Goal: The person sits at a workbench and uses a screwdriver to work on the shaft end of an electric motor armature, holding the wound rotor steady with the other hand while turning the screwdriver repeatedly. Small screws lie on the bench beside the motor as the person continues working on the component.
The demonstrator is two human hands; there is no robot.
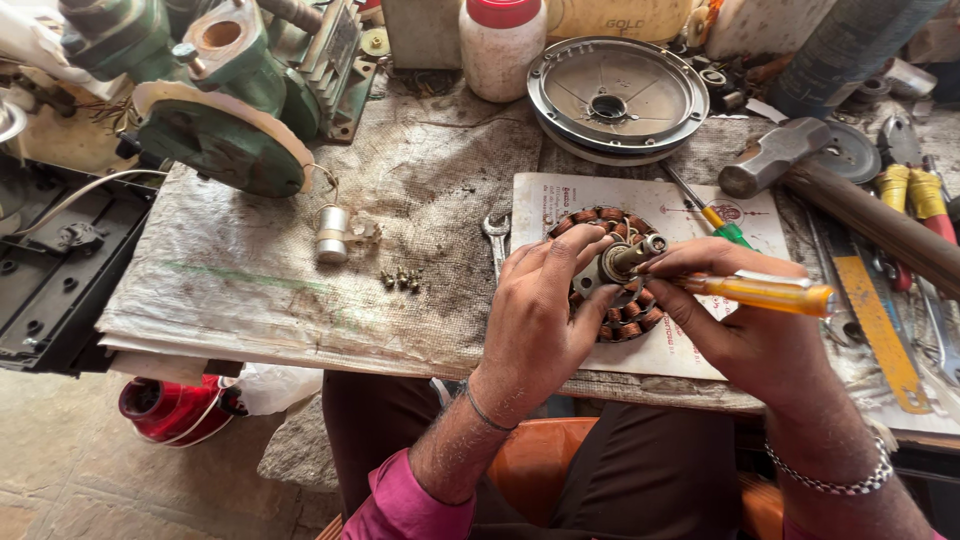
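Observation:
A round stator with copper-brown coils [612,225] lies on a printed paper sheet [560,195] on the workbench. My left hand [545,300] rests over its left side, fingers steadying the metal shaft [630,258] at its centre. My right hand [740,315] grips a yellow-handled screwdriver [765,293], its tip pointing at the shaft. A second screwdriver with a green and yellow handle [718,224] lies on the paper just behind.
A round metal cover [617,95] and a white jar with red lid [498,45] stand at the back. A hammer [790,160], pliers [915,190] and a wrench [496,235] lie around. Small screws [402,278], a capacitor [332,232] and a green motor [225,100] sit left.

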